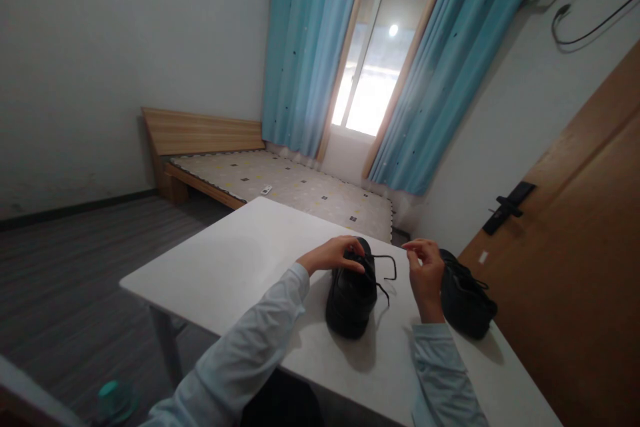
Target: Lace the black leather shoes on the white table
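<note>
A black lace-up shoe (350,307) stands on the white table (235,260), its heel towards me. My left hand (335,255) is at its upper from the left side, thumb and fingers closed around the laced part near the opening. Two loose ends of the black shoelace (389,257) stick out to the right of the shoe. My right hand (425,273) is raised beyond them, apart from the shoe, with thumb and fingertips drawn together; whether anything is between them cannot be made out. Just right of that hand sits a second black shoe (465,297), partly hidden by it.
Behind the table is a bed with a patterned mattress (300,180) and a wooden headboard (205,133). A small white object (267,189) lies on the mattress. To the right stands a wooden door (565,233) with a black handle (509,207). A green-topped container (113,397) is at lower left.
</note>
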{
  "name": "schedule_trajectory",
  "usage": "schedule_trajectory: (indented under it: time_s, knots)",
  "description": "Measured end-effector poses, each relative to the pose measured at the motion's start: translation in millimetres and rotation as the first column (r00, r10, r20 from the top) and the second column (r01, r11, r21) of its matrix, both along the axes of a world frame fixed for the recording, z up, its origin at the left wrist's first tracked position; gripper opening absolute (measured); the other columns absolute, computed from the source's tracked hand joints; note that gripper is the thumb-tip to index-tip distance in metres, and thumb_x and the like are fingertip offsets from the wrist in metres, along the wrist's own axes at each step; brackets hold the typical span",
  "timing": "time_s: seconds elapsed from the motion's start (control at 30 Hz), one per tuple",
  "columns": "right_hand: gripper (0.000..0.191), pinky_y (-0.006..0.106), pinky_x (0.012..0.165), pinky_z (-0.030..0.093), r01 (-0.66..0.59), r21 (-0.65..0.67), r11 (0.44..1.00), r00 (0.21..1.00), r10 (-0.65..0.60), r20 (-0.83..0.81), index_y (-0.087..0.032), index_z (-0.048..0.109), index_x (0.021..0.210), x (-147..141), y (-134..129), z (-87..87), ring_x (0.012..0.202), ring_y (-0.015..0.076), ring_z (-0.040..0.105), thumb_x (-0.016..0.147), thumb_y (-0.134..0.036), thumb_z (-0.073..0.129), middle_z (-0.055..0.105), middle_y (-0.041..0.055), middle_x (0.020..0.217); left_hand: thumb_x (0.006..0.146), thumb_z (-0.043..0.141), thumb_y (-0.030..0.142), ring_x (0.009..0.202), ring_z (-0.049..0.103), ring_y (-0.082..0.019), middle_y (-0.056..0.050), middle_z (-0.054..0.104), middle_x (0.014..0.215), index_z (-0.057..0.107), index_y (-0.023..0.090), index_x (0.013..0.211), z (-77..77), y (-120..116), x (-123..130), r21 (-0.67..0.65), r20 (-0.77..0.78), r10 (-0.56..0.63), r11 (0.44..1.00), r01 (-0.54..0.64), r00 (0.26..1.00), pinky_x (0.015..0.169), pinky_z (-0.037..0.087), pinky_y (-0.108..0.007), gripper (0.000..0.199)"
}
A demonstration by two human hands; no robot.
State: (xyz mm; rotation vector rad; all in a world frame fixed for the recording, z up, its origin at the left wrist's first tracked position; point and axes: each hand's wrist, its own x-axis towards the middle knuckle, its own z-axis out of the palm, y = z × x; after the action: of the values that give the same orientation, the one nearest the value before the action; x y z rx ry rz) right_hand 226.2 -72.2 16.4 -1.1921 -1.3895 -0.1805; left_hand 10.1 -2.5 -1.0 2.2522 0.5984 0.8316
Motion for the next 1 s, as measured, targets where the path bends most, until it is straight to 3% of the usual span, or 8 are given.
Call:
schedule_trajectory:
  time_s: [0.1, 0.2, 0.33, 0.43, 0.67, 1.0]
  knots:
    - [0.012, 0.031, 0.066, 0.045, -0.033, -0.084, 0.996, 0.999, 0.035, 0.016, -0.018, 0.061, 0.069, 1, 2, -1.5, 0.074, 0.0174, 0.053, 0.073, -0.019, 0.049, 0.054, 0.0041, 0.082, 0.079, 0.061, 0.038, 0.084, 0.058, -0.014, -0.003, 0.066, 0.09, 0.064, 0.016, 0.093, -0.2, 1, 1, -0.068, 0.022, 0.049, 0.997, -0.048, 0.999, 0.074, 0.042, -0.024, 0.026]
    - [0.013, 0.034, 0.069, 0.047, -0.165, -0.241, 0.957, 0.986, 0.17, 0.0, -0.018, 0.062, 0.079, -4, 4, -5.9, 0.078, 0.0194, 0.056, 0.076, -0.026, 0.052, 0.058, 0.0054, 0.085, 0.08, 0.06, 0.034, 0.08, 0.059, -0.013, -0.003, 0.066, 0.085, 0.065, 0.015, 0.088, -1.0, 3, 1, -0.102, 0.054, 0.102, 0.99, -0.096, 0.993, 0.072, 0.043, -0.023, 0.022]
    - [0.03, 0.042, 0.085, 0.046, -0.36, -0.469, 0.806, 0.922, 0.385, -0.045, -0.021, 0.061, 0.1, -11, 8, -15.8, 0.102, 0.0249, 0.056, 0.075, -0.038, 0.06, 0.063, 0.0077, 0.106, 0.072, 0.069, 0.032, 0.072, 0.058, -0.012, -0.001, 0.066, 0.075, 0.067, 0.014, 0.08, -2.2, 7, -2, -0.089, 0.069, 0.096, 0.992, -0.09, 0.993, 0.069, 0.043, -0.021, 0.02]
    - [0.044, 0.046, 0.095, 0.042, -0.41, -0.568, 0.714, 0.884, 0.465, -0.055, -0.024, 0.058, 0.112, -14, 10, -23.0, 0.114, 0.0265, 0.051, 0.073, -0.043, 0.064, 0.059, 0.0072, 0.119, 0.068, 0.072, 0.032, 0.07, 0.057, -0.012, -0.001, 0.066, 0.073, 0.07, 0.015, 0.078, -1.9, 8, -4, -0.058, 0.034, 0.074, 0.996, -0.072, 0.997, 0.066, 0.042, -0.02, 0.02]
    - [0.058, 0.046, 0.104, 0.035, -0.479, -0.648, 0.591, 0.832, 0.542, -0.121, -0.026, 0.053, 0.123, -12, 10, -26.9, 0.123, 0.0265, 0.046, 0.069, -0.042, 0.069, 0.053, 0.0068, 0.13, 0.068, 0.072, 0.031, 0.073, 0.058, -0.012, -0.002, 0.067, 0.076, 0.072, 0.015, 0.081, 0.7, 4, -3, -0.054, 0.006, 0.069, 0.996, -0.068, 0.998, 0.066, 0.041, -0.02, 0.02]
    - [0.059, 0.047, 0.102, 0.037, -0.508, -0.664, 0.549, 0.817, 0.552, -0.168, -0.026, 0.052, 0.124, -9, 11, -27.0, 0.123, 0.0276, 0.046, 0.07, -0.041, 0.069, 0.052, 0.0077, 0.132, 0.071, 0.068, 0.033, 0.072, 0.059, -0.012, -0.002, 0.069, 0.077, 0.07, 0.013, 0.08, -7.3, 7, 4, -0.098, 0.025, 0.047, 0.994, -0.044, 0.999, 0.067, 0.042, -0.021, 0.021]
